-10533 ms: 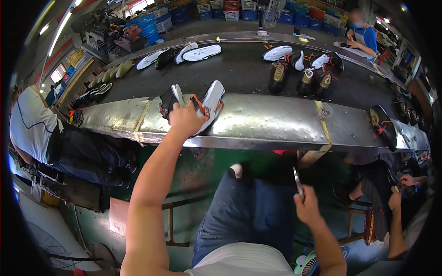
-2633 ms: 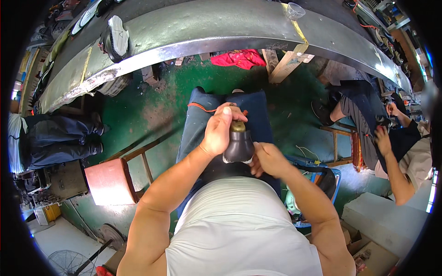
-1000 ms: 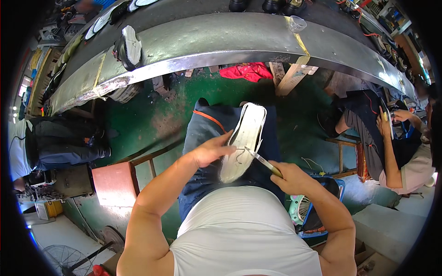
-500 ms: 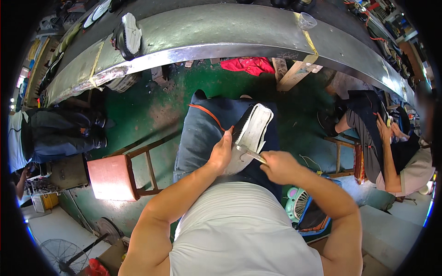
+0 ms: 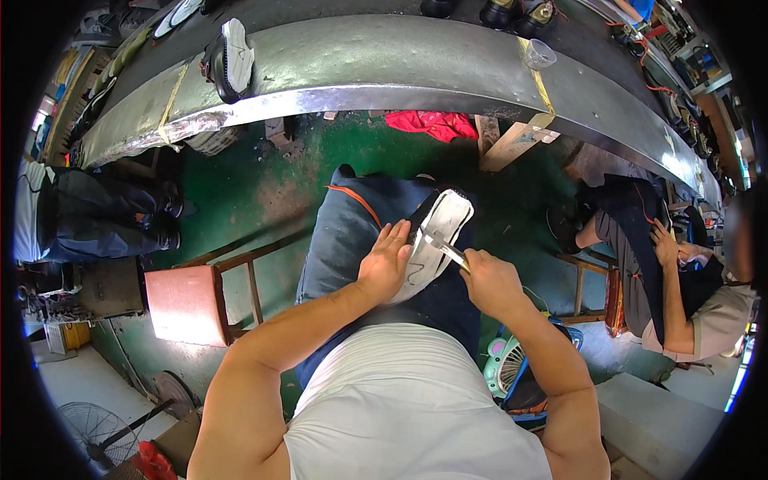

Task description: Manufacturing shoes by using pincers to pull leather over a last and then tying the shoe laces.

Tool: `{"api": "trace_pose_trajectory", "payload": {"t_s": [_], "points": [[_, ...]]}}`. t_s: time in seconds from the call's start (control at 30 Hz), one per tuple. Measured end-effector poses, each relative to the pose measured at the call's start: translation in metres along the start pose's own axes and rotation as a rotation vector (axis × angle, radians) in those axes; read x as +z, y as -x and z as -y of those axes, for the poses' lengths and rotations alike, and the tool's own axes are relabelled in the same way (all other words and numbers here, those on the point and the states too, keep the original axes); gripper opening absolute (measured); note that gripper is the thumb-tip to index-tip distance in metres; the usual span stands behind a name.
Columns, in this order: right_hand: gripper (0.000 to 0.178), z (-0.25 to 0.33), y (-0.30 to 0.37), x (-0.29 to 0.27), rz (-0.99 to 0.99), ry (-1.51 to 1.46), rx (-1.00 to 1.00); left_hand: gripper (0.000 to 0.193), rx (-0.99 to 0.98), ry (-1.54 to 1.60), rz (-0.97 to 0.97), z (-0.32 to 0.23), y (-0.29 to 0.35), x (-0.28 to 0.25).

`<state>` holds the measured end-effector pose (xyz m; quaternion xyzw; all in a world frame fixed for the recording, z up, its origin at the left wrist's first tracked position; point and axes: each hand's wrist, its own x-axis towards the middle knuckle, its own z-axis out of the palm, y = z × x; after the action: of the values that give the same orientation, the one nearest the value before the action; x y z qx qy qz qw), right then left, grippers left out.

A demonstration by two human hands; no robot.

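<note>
A shoe [image 5: 432, 248] lies sole up across my lap, its underside whitish and rough, with a dark upper along its left side. My left hand [image 5: 386, 262] rests against that left side, fingers stretched out flat. In my right hand [image 5: 490, 280] is the handle of a hammer [image 5: 445, 249]. The hammer's metal head sits at the middle of the sole, touching it or very close above. Dark blue cloth [image 5: 340, 240] with an orange edge covers my thighs under the shoe.
Ahead runs a metal-edged bench [image 5: 384, 60] bearing another upturned shoe [image 5: 233, 60] and a clear plastic cup [image 5: 539, 54]. A padded stool [image 5: 186, 306] stands left; a mint-green fan [image 5: 504, 366] is by my right side. People are at both sides, one seated at right [image 5: 680, 296].
My left hand has gone from gripping the shoe's edge to lying with straightened fingers along it. My right hand and the hammer have shifted slightly right, the head now higher up the sole.
</note>
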<state>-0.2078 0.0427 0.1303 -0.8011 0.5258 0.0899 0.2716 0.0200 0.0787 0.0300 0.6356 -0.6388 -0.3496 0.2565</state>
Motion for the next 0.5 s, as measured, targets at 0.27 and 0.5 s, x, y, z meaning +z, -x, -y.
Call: {"api": "trace_pose_trajectory", "payload": {"t_s": [0.27,0.5], "points": [[0.023,-0.041,0.006,0.078,-0.397,-0.295,-0.024,0.057,0.325,-0.358,0.226,-0.008,-0.016,-0.015],[0.028,-0.035,-0.002,0.012,-0.335,-0.639,-0.069,0.057,0.272,-0.419,0.374,-0.029,-0.03,-0.027]]}}
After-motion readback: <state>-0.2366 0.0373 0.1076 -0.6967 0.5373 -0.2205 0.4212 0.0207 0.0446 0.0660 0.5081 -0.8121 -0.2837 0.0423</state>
